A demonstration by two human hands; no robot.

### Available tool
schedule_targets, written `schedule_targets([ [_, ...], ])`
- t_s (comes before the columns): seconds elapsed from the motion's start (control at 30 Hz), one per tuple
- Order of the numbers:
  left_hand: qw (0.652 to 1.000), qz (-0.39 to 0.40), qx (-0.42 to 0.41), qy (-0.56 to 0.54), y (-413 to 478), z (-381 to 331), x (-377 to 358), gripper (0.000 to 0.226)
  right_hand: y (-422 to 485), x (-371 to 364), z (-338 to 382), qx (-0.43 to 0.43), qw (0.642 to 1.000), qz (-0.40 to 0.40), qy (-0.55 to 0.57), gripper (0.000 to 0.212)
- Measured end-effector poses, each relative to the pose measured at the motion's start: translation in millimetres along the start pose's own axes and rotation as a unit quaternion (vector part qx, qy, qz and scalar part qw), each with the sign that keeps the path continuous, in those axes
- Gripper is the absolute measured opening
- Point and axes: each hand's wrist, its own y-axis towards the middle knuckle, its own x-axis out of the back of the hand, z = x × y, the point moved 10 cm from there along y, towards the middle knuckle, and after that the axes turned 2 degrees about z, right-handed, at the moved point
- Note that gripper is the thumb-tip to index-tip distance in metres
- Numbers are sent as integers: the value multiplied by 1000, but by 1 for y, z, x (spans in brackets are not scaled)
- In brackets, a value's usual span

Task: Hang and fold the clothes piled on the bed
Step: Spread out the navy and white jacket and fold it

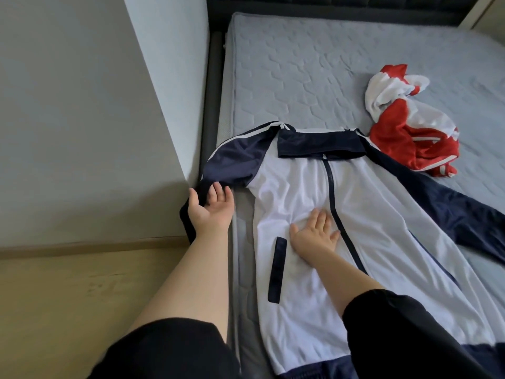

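A white and navy track jacket lies zipped on the mattress, a crumpled red and white garment near its collar. The right hand presses flat, fingers straight, beside its zipper; the left hand, fingers spread loose, touches its overhanging navy sleeve.

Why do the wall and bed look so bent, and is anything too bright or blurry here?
Head view: the wide-angle lens bows the wall and the mattress edge; light is soft, shadows faint; the jacket looks washed out on its white front; fingers of the left hand are slightly smeared.
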Motion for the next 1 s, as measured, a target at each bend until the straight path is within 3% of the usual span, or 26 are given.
schedule_targets([
  [0.17, 997, -41, -60, -32, -6, -27, 1, 28, 1, -1, -1, -8, 1000, 18, -3, 78],
  [0.4, 987, -66, -122, -75, -26, -53, -4, 38, 1, -1, -1, -9, 1000, 24, 5, 79],
  [0.5, 987, -48, -148, 41, -30, -61, -22, 46, 0, 1, -2, -10, 1000, 27, 11, 80],
  [0.57, 944, -96, -225, 223, -38, -77, -33, 52, 1, 4, -2, -3, 999, 28, 38, 81],
  [0.6, 882, -145, -291, 341, -47, -86, -40, 52, 0, 8, -2, 6, 998, 27, 56, 81],
  [0.63, 793, -166, -375, 451, -63, -89, -56, 49, 1, 11, -2, 19, 996, 22, 79, 81],
  [0.7, 577, -86, -509, 633, -96, -53, -95, 35, -4, 22, -6, 38, 983, 22, 180, 73],
  [0.73, 441, 5, -551, 708, -113, -14, -109, 25, -6, 26, -14, 36, 957, 26, 288, 63],
  [0.77, 316, 112, -559, 758, -128, 33, -106, 13, -12, 29, -26, 11, 911, 41, 411, 53],
  [0.8, 212, 210, -525, 797, -133, 78, -85, 10, -18, 34, -39, -16, 854, 52, 517, 50],
  [0.87, 13, 334, -375, 865, -127, 142, -15, 50, -29, 41, -68, -61, 701, 85, 705, 55],
  [0.9, -59, 331, -280, 899, -115, 150, 23, 62, -31, 43, -82, -81, 629, 101, 766, 53],
  [0.93, -108, 308, -205, 923, -103, 147, 53, 66, -34, 45, -98, -112, 583, 98, 799, 48],
  [0.97, -124, 290, -167, 934, -96, 143, 68, 69, -36, 41, -114, -161, 522, 98, 832, 47],
  [1.0, -119, 282, -159, 939, -92, 139, 72, 71, -43, 36, -133, -234, 443, 68, 863, 49],
])
